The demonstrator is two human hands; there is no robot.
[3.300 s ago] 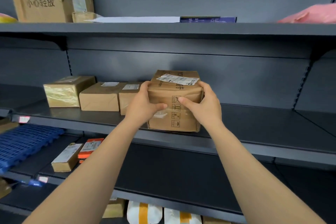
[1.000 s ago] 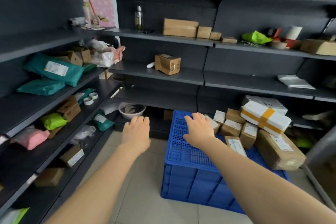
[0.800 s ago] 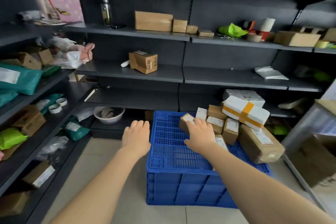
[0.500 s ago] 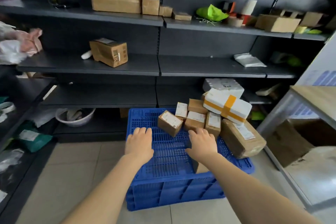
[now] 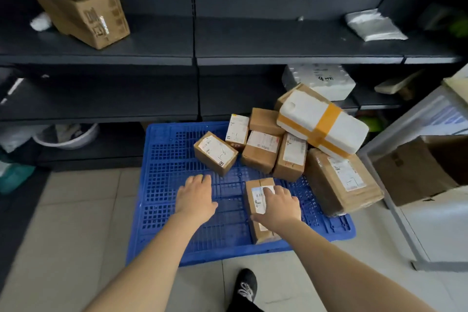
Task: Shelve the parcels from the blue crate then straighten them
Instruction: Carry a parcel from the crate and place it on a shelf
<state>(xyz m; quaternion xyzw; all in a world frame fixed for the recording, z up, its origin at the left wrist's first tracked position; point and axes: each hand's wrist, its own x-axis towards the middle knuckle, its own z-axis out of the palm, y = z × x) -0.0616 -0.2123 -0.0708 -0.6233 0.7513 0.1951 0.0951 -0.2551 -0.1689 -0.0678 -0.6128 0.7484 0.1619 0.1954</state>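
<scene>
Right hand [image 5: 277, 206] was curled over the parcel [image 5: 256, 197], fingers on its label, thumb at its near-left edge: gripping it. The parcel lay on the crate [image 5: 174, 159] by the near edge, right of middle. Left hand [image 5: 195, 195] hovered flat over the crate's middle, fingers straight, holding nothing.

A pile [image 5: 263, 149] of brown parcels filled the crate's far right corner. One tilted box [image 5: 215, 152] sat apart at the pile's left, just beyond the left hand. A taped foam box [image 5: 321, 126] lay on top of the pile. A big parcel [image 5: 342, 182] hung over the right edge, near the right hand.

The crate stood on a pale tile floor [image 5: 76, 210] against dark shelves [image 5: 152, 50]. On the shelves were a carton [image 5: 83, 14], a white bag [image 5: 374, 25], another foam box [image 5: 319, 81] and a bowl [image 5: 68, 135]. A black shoe [image 5: 244, 286] stood at the crate's near edge.
</scene>
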